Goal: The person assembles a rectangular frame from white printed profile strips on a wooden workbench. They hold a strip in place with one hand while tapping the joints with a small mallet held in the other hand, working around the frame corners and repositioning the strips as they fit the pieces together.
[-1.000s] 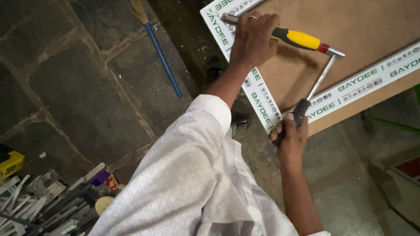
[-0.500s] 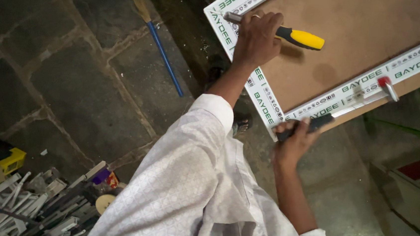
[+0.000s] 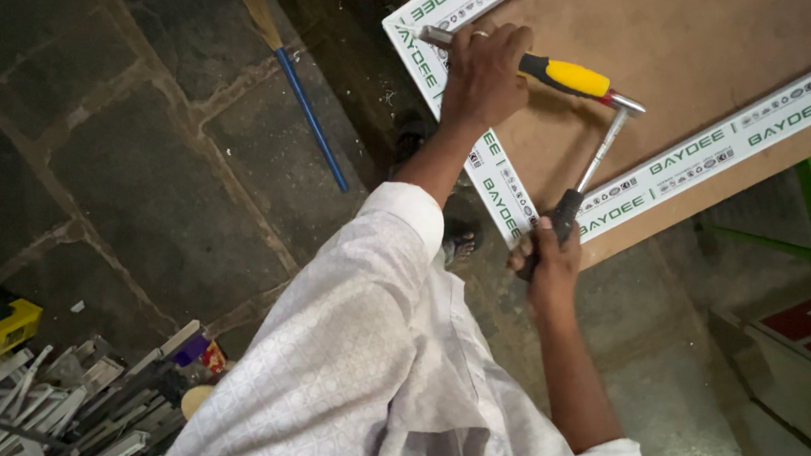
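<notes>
Left hand (image 3: 483, 70) fingers grip yellow-handled chisel (image 3: 543, 72) on white frame strip (image 3: 488, 162); right hand (image 3: 546, 258) fingers grip hammer (image 3: 596, 161), head touching chisel end.

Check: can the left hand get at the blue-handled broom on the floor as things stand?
Probably not: the left hand grips a yellow-handled chisel on the board; the broom lies apart on the floor.

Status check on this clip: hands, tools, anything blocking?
Left hand grips yellow-handled chisel on white frame strip. Right hand grips hammer, head at chisel's end. Brown board beneath; nothing blocking.
</notes>
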